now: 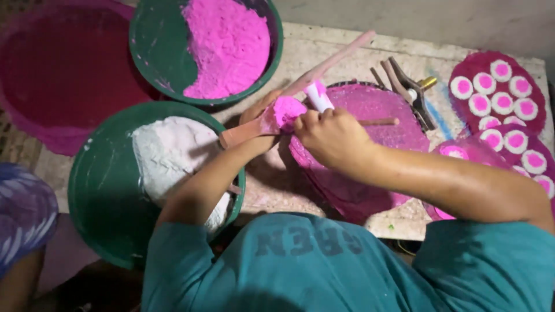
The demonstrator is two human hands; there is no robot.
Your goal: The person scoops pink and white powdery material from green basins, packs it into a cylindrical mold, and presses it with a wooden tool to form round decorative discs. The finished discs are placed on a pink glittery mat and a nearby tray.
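left hand [260, 112]: i see it gripping a wooden paddle [300, 92] heaped with pink powder [286, 111].
right hand [329, 136]: pinching a white tube [319, 97].
risk: i judge a tilt spills powder onto the table [324, 49].

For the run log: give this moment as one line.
left hand: holds wooden paddle heaped with pink powder | right hand: grips white tube against it | below: pink-dusted tray

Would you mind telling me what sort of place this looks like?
Probably a small handcraft workshop using coloured powder: a green basin of pink powder, another of white powder, and trays of finished pink-and-white rounds on a stained worktable.
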